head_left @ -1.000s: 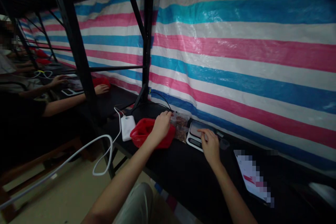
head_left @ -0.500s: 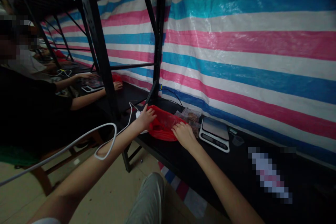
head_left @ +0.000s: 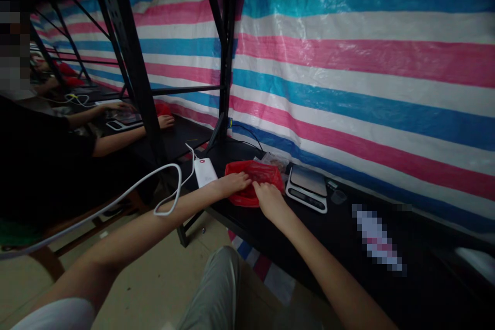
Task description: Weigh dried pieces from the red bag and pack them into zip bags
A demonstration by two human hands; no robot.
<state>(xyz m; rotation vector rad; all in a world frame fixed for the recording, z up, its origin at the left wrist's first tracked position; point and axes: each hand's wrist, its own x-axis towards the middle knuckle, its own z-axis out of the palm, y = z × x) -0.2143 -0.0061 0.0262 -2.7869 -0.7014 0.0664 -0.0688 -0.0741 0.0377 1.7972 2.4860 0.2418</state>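
An opened red plastic bag [head_left: 243, 200] sits near the front edge of the black table, its mouth facing up. My left hand [head_left: 238, 181] reaches over the bag's mouth with its fingers curled together; what lies between them is hidden. On the near rim of the bag, my right hand [head_left: 267, 197] has its fingers closed, the tips pointing into the opening. Both hands are close together. Just behind the bag lie clear plastic bags [head_left: 276, 161] with brownish contents. To the right stands a white kitchen scale [head_left: 307, 189] with a metal plate.
A white power bank [head_left: 205, 172] with a white cable [head_left: 170, 166] lies left of the bag; the cable loops over my left forearm. A small clear cup [head_left: 339, 196] sits right of the scale. Black rack posts [head_left: 131, 51] rise at left, near a co-worker's arm [head_left: 124, 140].
My left hand has moved from the bag's left rim to over its mouth, uncovering the power bank. My right hand stays at the near rim. The view has shifted slightly.
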